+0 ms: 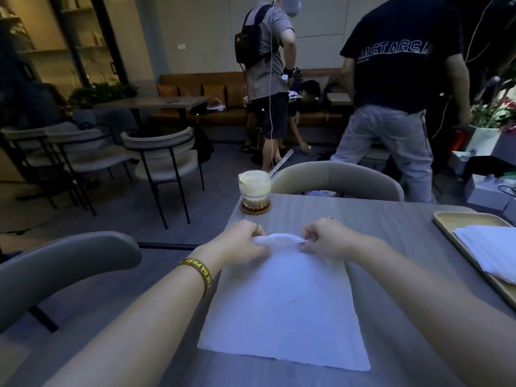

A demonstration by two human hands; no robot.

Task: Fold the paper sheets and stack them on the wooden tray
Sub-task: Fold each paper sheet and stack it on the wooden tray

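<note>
A white paper sheet (287, 305) lies flat on the grey wood-grain table (391, 233), its near edge toward the person and its far edge lifted off the surface. The left hand (241, 241) pinches the far left corner of that edge between thumb and curled fingers; a ring shows on one finger and a yellow wristband (196, 272) circles the wrist. The right hand (325, 238) pinches the far right corner in the same way, its fingers curled down over the paper. Between the two hands the raised edge bows up in a shallow arch, and the rest of the sheet stays on the table below the knuckles.

At the right edge of the table sits the wooden tray (458, 219), holding a stack of folded paper sheets (491, 252), well apart from the hands. Beyond the hands, near the far left corner of the table, a glass of creamy drink (254, 191) with a spoon stands on a round coaster (255, 209). People stand in the room behind.
</note>
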